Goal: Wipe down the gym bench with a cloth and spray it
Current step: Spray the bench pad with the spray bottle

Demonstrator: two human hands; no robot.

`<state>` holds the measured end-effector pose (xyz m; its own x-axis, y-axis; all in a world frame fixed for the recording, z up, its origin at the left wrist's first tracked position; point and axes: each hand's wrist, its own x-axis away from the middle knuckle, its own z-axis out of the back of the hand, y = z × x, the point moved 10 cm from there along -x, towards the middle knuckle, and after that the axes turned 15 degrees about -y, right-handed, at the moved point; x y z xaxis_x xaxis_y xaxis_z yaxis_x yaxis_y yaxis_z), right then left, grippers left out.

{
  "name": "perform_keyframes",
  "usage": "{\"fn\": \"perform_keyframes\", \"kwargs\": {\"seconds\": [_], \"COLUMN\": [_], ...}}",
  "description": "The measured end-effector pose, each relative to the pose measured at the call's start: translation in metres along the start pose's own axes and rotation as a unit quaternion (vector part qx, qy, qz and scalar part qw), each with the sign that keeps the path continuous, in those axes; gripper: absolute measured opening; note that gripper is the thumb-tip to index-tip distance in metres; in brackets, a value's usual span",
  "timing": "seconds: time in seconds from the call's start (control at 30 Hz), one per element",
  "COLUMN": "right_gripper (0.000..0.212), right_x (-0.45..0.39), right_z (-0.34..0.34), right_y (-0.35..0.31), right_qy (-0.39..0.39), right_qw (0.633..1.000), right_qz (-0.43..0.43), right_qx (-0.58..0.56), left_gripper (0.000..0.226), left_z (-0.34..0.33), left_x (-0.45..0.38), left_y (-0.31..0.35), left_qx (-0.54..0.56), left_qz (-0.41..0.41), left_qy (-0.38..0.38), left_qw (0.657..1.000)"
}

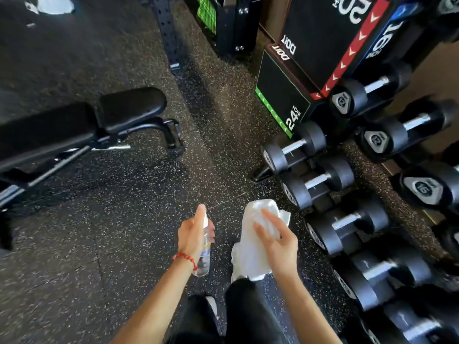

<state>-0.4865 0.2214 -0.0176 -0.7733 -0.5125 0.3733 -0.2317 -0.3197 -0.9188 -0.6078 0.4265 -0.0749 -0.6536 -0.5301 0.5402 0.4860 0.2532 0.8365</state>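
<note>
- The left hand (192, 234) grips a clear spray bottle (205, 254), fingers curled round its upper part, one finger lying over the white nozzle at the top.
- The bottle stands roughly upright in that grip; its lower end shows below the wrist, which wears a red bracelet (185, 258).
- The nozzle points toward the cloth; a thin streak runs from it up and to the right, though whether this is spray or a floor mark cannot be told.
- The right hand (275, 240) holds a white cloth (253, 244), with the fingers spread over its front and the thumb side hidden behind it.
- The cloth hangs bunched from the hand, its top fold above the fingertips and its lower end dropping near the knee.
- The two hands are close together, bottle just beside the cloth, neither touching the other.
- The bench (74, 127) lies at the left, well apart from both hands. Its black pads sit on a black metal frame, the shorter seat pad toward the centre of the view and the longer pad running off the left edge.
- Nothing rests on the visible bench pads.
- The floor (111, 232) is dark rubber with pale flecks.
- Black dumbbells (347, 224) with chrome handles sit in rows along the right side.
- Stacked plyo boxes (310, 70) stand at upper right, marked 24, 20 and 16.
- Dark trouser legs (248, 314) and a shoe tip show at the bottom edge.
</note>
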Motion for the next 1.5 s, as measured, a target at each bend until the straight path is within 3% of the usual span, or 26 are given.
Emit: {"fn": "perform_keyframes", "kwargs": {"seconds": [0.5, 0.73, 1.13, 1.5], "right_gripper": [0.030, 0.030, 0.029, 0.029], "right_x": [-0.231, -0.339, -0.531, -0.679], "right_z": [0.049, 0.014, -0.051, -0.045], "right_y": [-0.102, -0.141, -0.237, -0.286], "right_qy": [-0.036, -0.051, 0.000, 0.016], "right_qw": [0.999, 0.998, 1.000, 1.000], "right_qz": [0.024, 0.017, 0.016, 0.017], "right_qx": [0.028, 0.012, -0.007, -0.003], "left_gripper": [0.059, 0.061, 0.058, 0.060], "left_z": [-0.030, -0.002, 0.069, 0.063], "left_x": [-0.170, -0.274, -0.469, -0.608], "left_y": [0.140, 0.200, 0.315, 0.395], "left_qx": [0.058, 0.063, 0.070, 0.047], "left_qz": [-0.047, -0.064, -0.054, -0.042], "left_qy": [0.035, 0.036, 0.013, 0.001], "left_qw": [0.997, 0.995, 0.996, 0.998]}}
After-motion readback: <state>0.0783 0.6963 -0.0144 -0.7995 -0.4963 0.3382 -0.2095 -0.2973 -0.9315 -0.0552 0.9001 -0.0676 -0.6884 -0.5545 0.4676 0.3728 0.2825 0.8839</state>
